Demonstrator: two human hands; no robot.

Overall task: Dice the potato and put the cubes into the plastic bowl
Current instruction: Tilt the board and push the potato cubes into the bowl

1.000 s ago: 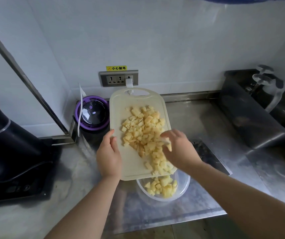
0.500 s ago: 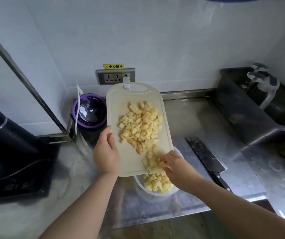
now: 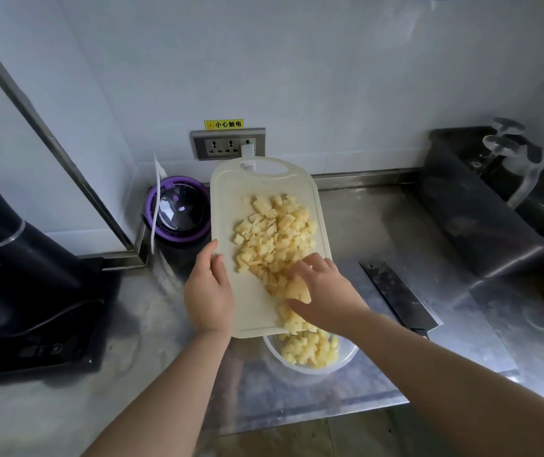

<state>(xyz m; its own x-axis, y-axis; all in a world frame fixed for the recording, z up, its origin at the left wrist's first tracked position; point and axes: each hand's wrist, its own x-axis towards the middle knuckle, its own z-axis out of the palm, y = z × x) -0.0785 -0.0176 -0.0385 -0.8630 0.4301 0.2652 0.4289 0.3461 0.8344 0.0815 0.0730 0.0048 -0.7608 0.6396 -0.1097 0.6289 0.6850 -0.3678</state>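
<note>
The left hand (image 3: 209, 291) gripped the left edge of the cutting board (image 3: 231, 199), thumb on top and fingers curled underneath, holding the board above the counter (image 3: 379, 225). Most of the potato cubes (image 3: 273, 229) lay on the board's middle and right side. The right hand (image 3: 325, 291) rested on the cubes near the board's lower right corner, fingers bent over them. Blur there made it unclear whether it actually gripped any. The plastic bowl (image 3: 349, 356) sat under the board's near edge, partly covered by it, with more cubes inside. A knife (image 3: 392, 291) lay on the counter right of the board. A wall socket (image 3: 227, 145) was behind the board's far end.
</note>
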